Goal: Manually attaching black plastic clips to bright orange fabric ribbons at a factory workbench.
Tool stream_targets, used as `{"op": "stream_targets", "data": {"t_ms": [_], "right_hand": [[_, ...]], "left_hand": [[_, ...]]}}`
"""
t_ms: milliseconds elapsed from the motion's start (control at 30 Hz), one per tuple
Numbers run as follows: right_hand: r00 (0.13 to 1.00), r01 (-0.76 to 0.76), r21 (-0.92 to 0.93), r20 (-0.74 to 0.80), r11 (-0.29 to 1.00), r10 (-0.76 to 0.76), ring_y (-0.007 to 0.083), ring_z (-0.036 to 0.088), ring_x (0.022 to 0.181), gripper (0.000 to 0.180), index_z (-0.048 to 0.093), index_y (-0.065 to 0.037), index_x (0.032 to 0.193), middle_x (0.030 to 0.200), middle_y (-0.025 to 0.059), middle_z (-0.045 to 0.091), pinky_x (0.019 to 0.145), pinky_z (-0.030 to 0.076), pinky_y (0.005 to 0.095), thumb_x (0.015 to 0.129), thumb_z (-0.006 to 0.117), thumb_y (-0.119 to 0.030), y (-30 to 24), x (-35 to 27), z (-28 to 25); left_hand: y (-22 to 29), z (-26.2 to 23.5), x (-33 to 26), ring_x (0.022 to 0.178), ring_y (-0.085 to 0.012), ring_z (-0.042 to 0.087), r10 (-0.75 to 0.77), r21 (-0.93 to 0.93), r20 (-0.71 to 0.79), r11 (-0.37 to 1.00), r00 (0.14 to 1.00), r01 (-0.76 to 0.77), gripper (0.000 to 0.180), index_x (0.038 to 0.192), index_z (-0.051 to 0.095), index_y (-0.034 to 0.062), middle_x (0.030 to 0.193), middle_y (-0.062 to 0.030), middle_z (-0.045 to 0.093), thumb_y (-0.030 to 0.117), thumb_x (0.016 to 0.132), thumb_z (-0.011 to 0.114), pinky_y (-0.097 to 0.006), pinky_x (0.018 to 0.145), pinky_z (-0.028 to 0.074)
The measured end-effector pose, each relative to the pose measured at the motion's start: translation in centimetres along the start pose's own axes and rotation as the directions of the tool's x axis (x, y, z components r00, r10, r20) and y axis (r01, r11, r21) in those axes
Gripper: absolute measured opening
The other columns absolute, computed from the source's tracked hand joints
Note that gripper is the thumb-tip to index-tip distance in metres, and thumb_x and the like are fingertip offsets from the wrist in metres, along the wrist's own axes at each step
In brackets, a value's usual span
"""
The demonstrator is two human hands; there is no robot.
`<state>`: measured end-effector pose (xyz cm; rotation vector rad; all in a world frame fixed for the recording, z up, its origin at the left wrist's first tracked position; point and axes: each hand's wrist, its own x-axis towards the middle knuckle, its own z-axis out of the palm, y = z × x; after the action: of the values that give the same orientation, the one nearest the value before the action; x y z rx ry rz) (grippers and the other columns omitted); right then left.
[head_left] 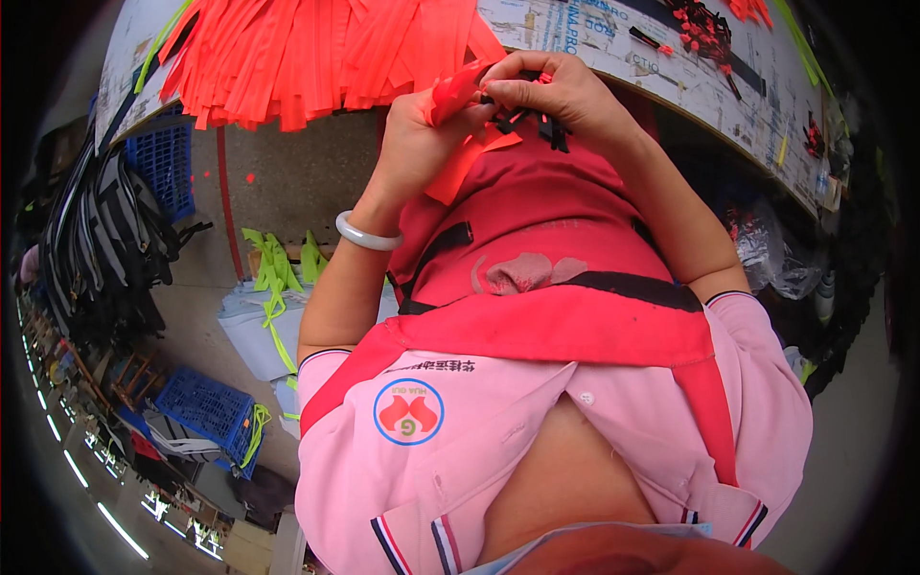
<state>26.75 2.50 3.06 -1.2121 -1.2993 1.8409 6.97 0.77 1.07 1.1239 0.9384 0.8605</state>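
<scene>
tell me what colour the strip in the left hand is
The strip is bright orange-red, best seen in the head view.

Orange strip (pixel 451 99), black pieces (pixel 555 137) in fingers (pixel 519 93)

The scuffed white table (pixel 778 120) bears orange-red strips (pixel 316 57) and small black-and-red pieces (pixel 704 34).

Your white bracelet (pixel 369 233) is smooth and glossy; your red apron (pixel 546 326) is matt cloth. On the far side, the orange-red strips (pixel 316 59) look like matt fabric on a scuffed tabletop (pixel 767 125). Left, blue crates (pixel 203 402) look plastic; right, a clear bag (pixel 793 276) is shiny, crinkled plastic.
</scene>
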Motion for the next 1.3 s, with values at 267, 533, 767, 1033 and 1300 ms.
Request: {"op": "stream_targets", "data": {"t_ms": [267, 533, 767, 1033, 1300], "right_hand": [[0.997, 0.05, -0.05, -0.05, 0.997, -0.052, 0.0064, 0.062, 0.074, 0.027, 0.066, 0.0, 0.099, 0.086, 0.0051, 0.069, 0.066, 0.049, 0.0204, 0.088, 0.067, -0.026, 1.8, 0.3, -0.1], [0.989, 0.104, -0.01, -0.103, 0.995, -0.104, 0.0082, 0.063, 0.086, 0.026, 0.064, -0.001, 0.111, 0.097, 0.0047, 0.068, 0.068, 0.047, 0.0186, 0.093, 0.06, -0.02, 1.1, 0.0, -0.5], [0.995, 0.069, 0.161, 0.063, 0.985, -0.08, 0.0069, 0.063, 0.087, 0.026, 0.064, -0.003, 0.11, 0.093, 0.0034, 0.067, 0.06, 0.043, 0.0145, 0.092, 0.062, -0.022, -1.6, -1.1, -0.4], [0.991, 0.079, 0.053, -0.112, 0.995, -0.073, 0.0074, 0.064, 0.083, 0.022, 0.065, -0.001, 0.105, 0.09, 0.0032, 0.067, 0.069, 0.049, 0.017, 0.089, 0.067, -0.017, -1.4, -1.3, 0.6], [0.983, 0.152, -0.011, -0.104, 0.988, -0.152, 0.0102, 0.065, 0.082, 0.019, 0.063, 0.003, 0.102, 0.089, 0.0052, 0.065, 0.078, 0.053, 0.0221, 0.091, 0.063, -0.012, -0.6, -1.5, 1.2]], "left_hand": [[-1.6, 0.9, -0.1, 0.07, -0.0068, 0.059, 0.157, 0.247, -0.049, 0.959, 0.986, -0.141, 0.018, 0.099, 0.067, -0.0019, 0.076, -0.0036, 0.065, 0.008, 0.085, 0.068, -0.024, 0.063, 0.049], [-0.8, -1.4, 0.0, 0.074, -0.0055, 0.056, 0.052, -0.039, -0.117, 0.998, 0.992, -0.057, 0.019, 0.106, 0.068, 0.0016, 0.081, 0.0009, 0.064, 0.005, 0.088, 0.062, -0.023, 0.07, 0.049], [1.3, -1.2, -0.7, 0.078, -0.0089, 0.062, 0.0, -0.104, -0.109, 0.994, 0.994, -0.012, 0.022, 0.106, 0.067, -0.0007, 0.087, -0.0028, 0.067, 0.002, 0.084, 0.067, -0.025, 0.073, 0.052], [1.1, 0.4, -0.4, 0.079, -0.0083, 0.062, 0.116, -0.106, -0.147, 0.986, 0.982, -0.132, 0.014, 0.097, 0.069, -0.0012, 0.086, -0.0032, 0.068, 0.003, 0.084, 0.068, -0.023, 0.072, 0.051], [0.3, 0.8, -0.9, 0.079, -0.0063, 0.061, 0.184, 0.091, -0.127, 0.981, 0.975, -0.173, 0.017, 0.1, 0.068, -0.0016, 0.084, -0.0033, 0.069, 0.005, 0.085, 0.068, -0.023, 0.069, 0.05]]}}
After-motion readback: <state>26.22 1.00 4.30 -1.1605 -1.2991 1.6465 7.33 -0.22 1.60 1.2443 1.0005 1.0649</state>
